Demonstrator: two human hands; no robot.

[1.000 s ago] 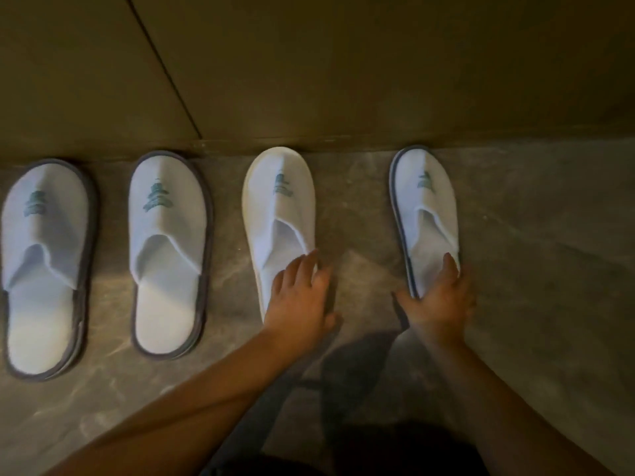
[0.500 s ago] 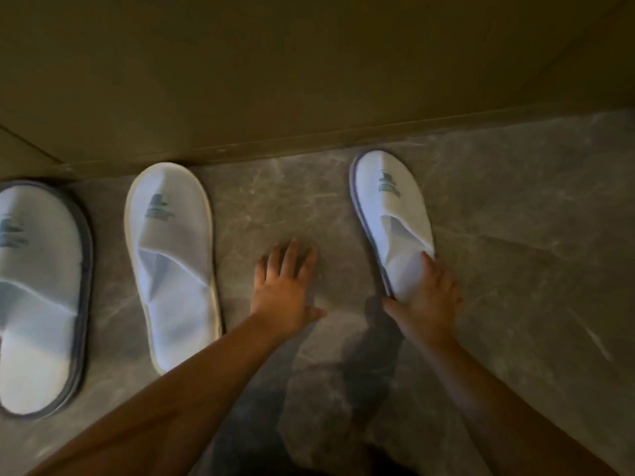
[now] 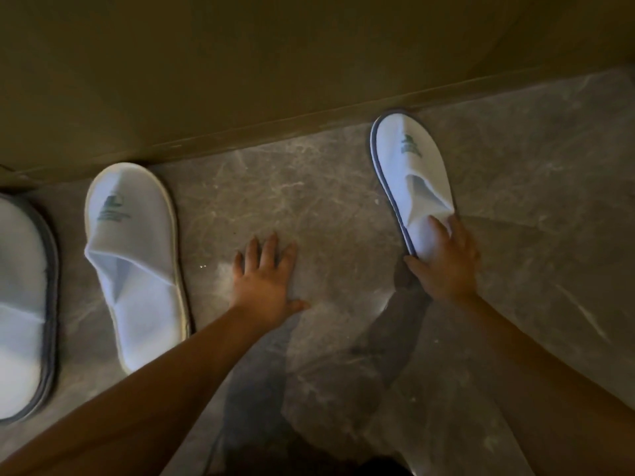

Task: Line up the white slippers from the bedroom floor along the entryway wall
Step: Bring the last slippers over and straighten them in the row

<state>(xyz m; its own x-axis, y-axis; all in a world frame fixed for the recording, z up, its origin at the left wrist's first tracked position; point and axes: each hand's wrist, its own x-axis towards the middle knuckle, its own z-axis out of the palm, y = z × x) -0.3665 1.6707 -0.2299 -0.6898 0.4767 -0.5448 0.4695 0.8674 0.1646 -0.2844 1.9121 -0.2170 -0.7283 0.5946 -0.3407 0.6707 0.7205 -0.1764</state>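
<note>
— Where are the slippers sitting?

— Three are showing on the grey marbled stone floor point(image 3: 309, 187), toes pointing at the dark olive wall point(image 3: 240, 63). A white terry slipper with a grey-blue edge and a teal emblem point(image 3: 412, 173) is lying on the right, its toe just at the wall's base strip, angled a little. A white terry slipper with a pale edge and a teal emblem point(image 3: 134, 255) is lying on the left, well apart from it. A white slipper with a thick grey rim point(image 3: 20, 304) is lying at the left border, partly cut off.

— What are the hands doing?

— The right hand point(image 3: 446, 262) is gripping the heel end of the grey-blue-edged slipper, its fingers point(image 3: 438, 226) resting on the insole and the thumb curling at the left edge. The left hand point(image 3: 264, 280) is lying flat on the bare floor between the two slippers, fingers spread and released, holding nothing.

— Anything inside the slippers?

— Only the right hand's fingers are reaching onto one insole; the other openings are showing plain white lining.
</note>
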